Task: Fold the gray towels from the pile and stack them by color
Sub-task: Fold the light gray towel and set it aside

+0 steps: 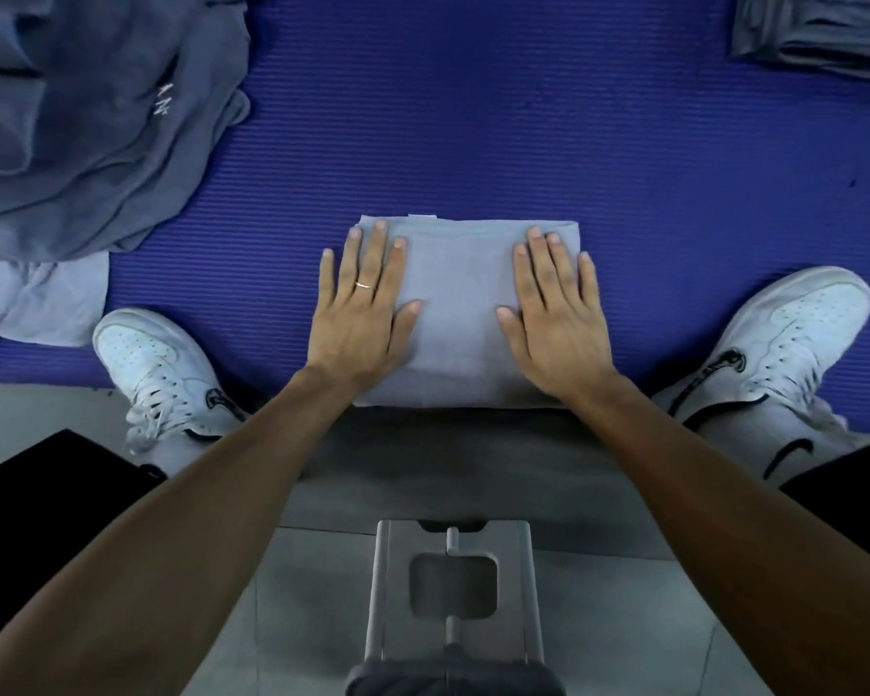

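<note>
A folded light gray towel (458,288) lies on the blue mat (473,118) right in front of me. My left hand (367,303) presses flat on its left half, fingers straight, a ring on one finger. My right hand (556,306) lies flat on its right half in the same way. A loose pile of darker gray towels (86,103) fills the far left. A stack of folded dark gray towels (819,32) sits at the far right corner. A light gray towel (36,298) lies crumpled at the left under the pile's edge.
My two white sneakers (157,364) (774,339) rest on the mat's near edge on either side of the folded towel. A gray stool (453,595) stands on the tiled floor between my legs.
</note>
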`<move>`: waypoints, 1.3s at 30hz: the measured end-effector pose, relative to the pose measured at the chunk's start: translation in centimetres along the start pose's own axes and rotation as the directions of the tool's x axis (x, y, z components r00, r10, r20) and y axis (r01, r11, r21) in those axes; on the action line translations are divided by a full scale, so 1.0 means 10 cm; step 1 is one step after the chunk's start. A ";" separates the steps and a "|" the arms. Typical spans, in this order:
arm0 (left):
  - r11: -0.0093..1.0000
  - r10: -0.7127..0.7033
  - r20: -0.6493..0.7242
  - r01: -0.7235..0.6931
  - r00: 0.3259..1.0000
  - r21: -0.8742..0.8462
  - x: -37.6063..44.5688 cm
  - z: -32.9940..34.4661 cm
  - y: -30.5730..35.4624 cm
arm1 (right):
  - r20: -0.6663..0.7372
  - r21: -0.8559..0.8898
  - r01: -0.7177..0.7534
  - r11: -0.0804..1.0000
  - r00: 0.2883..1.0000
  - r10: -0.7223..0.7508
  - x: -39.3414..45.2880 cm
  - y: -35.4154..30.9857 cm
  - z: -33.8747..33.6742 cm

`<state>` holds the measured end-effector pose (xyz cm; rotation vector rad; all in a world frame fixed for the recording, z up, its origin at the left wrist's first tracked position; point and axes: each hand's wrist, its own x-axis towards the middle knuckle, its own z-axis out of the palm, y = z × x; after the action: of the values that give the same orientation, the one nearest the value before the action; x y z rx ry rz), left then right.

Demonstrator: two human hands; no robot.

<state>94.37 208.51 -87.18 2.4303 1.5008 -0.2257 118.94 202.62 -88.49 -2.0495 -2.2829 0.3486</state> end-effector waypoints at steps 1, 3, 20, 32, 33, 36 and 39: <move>0.999 0.043 -0.016 -0.043 0.999 -0.018 -0.07 -0.04 0.00 | -0.013 0.007 0.031 0.999 0.999 -0.031 -0.07 0.02 -0.04; 0.975 0.197 -0.073 -0.203 0.978 -0.090 -0.28 -0.08 0.01 | -0.053 0.035 0.171 0.985 0.984 -0.169 -0.25 0.08 -0.12; 0.837 0.119 0.068 -0.063 0.991 -0.543 -0.64 -0.38 0.05 | 0.061 0.201 0.157 0.967 0.983 -0.172 -0.78 0.03 -0.24; 0.494 -0.047 -0.071 -0.038 0.996 -0.868 -0.20 -1.71 0.60 | 0.000 0.852 -0.295 0.432 0.826 0.564 -0.70 0.12 -1.78; 0.501 -0.024 -0.087 -0.064 0.996 -0.863 -0.18 -1.79 0.72 | -0.014 0.865 -0.293 0.407 0.797 0.604 -0.80 0.17 -1.87; 0.541 0.018 -0.047 -0.049 0.999 -0.839 -0.14 -1.90 1.17 | -0.057 0.878 -0.303 0.370 0.701 0.710 -1.07 0.35 -2.11; 0.690 0.169 0.046 -0.085 0.985 -0.718 -0.20 -1.77 1.65 | -0.023 0.909 -0.310 0.280 0.631 0.775 -1.29 0.58 -2.23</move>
<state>108.01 205.31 -67.29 1.8240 1.0725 0.2273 130.36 193.41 -66.52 -1.9118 -0.6512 0.7155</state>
